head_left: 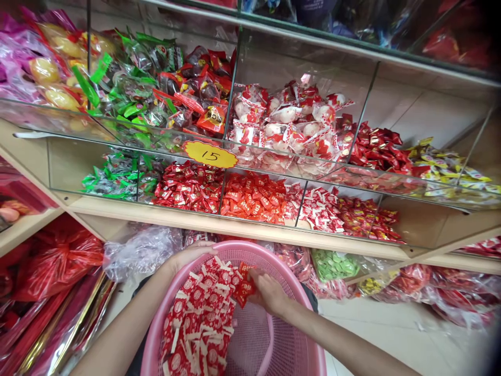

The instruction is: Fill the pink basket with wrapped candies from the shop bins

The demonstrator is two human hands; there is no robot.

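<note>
A pink plastic basket point(274, 334) sits low in front of me, its left half piled with small red-and-white wrapped candies point(199, 324). My left hand point(191, 254) grips the basket's far rim. Inside the basket, my right hand point(268, 292) has its fingers closed around a few red candy packets point(243, 287) at the pile's upper edge.
Glass-fronted shelf bins point(250, 203) above the basket hold red, green and white wrapped sweets; a yellow tag marked 15 point(210, 154) sticks on the glass. Clear bags of sweets point(336, 263) and red plastic bags point(58, 256) crowd the lower shelf and floor.
</note>
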